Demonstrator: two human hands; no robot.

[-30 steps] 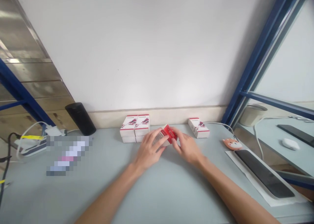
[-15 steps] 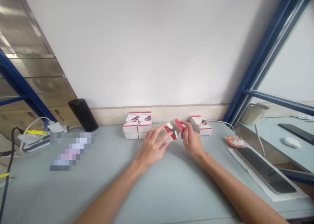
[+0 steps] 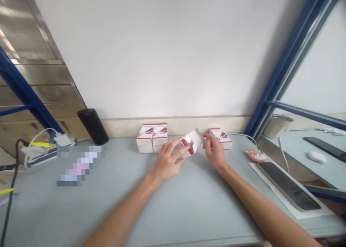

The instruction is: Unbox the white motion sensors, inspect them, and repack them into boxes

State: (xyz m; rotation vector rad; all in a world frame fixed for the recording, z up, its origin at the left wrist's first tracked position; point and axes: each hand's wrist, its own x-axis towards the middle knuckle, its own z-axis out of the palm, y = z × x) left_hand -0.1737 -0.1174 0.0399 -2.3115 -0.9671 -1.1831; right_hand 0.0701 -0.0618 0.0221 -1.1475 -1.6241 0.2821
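Note:
A small white carton [image 3: 185, 149] with red print is tilted above the table, its end open and a white lid flap [image 3: 199, 136] raised toward the right. Wrapped around its left side, my left hand [image 3: 168, 159] is closed on it, fingers over the top and thumb below. My right hand [image 3: 214, 151] is closed, fingers curled, with the index fingertip at the flap's outer edge. What lies inside the carton cannot be made out. Left of my hands stand stacked cartons [image 3: 151, 135] of the same kind. More matching cartons [image 3: 225, 141] sit just behind my right hand.
A black cylinder [image 3: 93, 127] stands at the back left by a power strip [image 3: 51, 156] with cables. On the right lie a phone-like dark slab [image 3: 289, 185] on white paper and an orange animal-faced case [image 3: 255, 155]. The wall [image 3: 173, 59] and blue frame posts [image 3: 281, 56] border the table [image 3: 173, 211].
The carton's lid flap has swung outward, now showing its white inner face. My right hand has shifted slightly right, while my left hand keeps its hold on the carton.

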